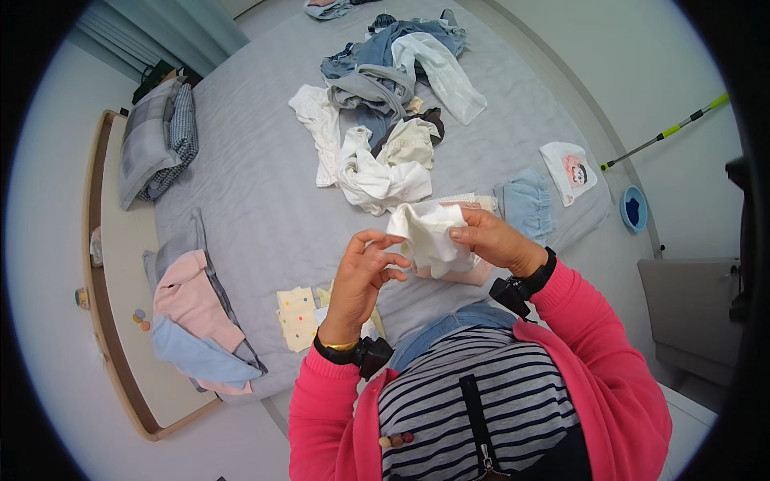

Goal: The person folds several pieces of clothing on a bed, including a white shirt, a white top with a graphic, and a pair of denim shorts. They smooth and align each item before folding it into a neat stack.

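A small white cloth garment (433, 235) is held up in front of me, its folds hanging between my hands. My right hand (499, 242) pinches its right side between thumb and fingers. At the left edge, my left hand (366, 276) has its upper fingertips on the fabric, while the lower fingers are bent and apart. Under the garment lies a pink folded piece (473, 274), partly hidden. Right of it on the bed are light blue shorts (525, 204) and a white piece with a cartoon print (568, 183). Cream dotted cloth (297, 318) rests left of my left wrist.
A loose heap of white, grey and blue clothes (377, 104) covers the bed's far middle. Pink and light blue garments (196, 301) lie at left, below stacked pillows (156, 144). Beyond the right edge stand a blue basin (633, 210) and a green-and-grey pole (670, 132).
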Motion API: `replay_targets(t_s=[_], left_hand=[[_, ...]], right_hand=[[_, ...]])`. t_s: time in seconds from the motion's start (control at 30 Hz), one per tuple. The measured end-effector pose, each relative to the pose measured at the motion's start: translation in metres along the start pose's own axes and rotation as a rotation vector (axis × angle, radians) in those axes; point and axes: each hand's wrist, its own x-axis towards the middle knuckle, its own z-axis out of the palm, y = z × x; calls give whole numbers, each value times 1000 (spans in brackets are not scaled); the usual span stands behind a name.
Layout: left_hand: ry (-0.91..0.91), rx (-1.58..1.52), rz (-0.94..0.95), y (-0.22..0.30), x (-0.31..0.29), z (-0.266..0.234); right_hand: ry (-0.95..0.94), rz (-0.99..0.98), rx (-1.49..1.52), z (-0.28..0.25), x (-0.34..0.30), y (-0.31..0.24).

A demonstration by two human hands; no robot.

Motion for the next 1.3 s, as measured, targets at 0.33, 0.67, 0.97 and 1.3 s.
replay_targets(t_s=[0.33,0.67,0.97,1.3], left_hand=[[198,504,200,8,10,-5],[330,1138,358,22,13,19],[378,1306,631,75,-8,10],[514,1371,367,61,-9,-51]], right_hand=[[144,-24,-62,-1,0,-4],[-28,-100,-243,-4,-1,0],[-195,-210,-1662,-19,10,49],[-40,-89,-1771,-26,-4,-19]])
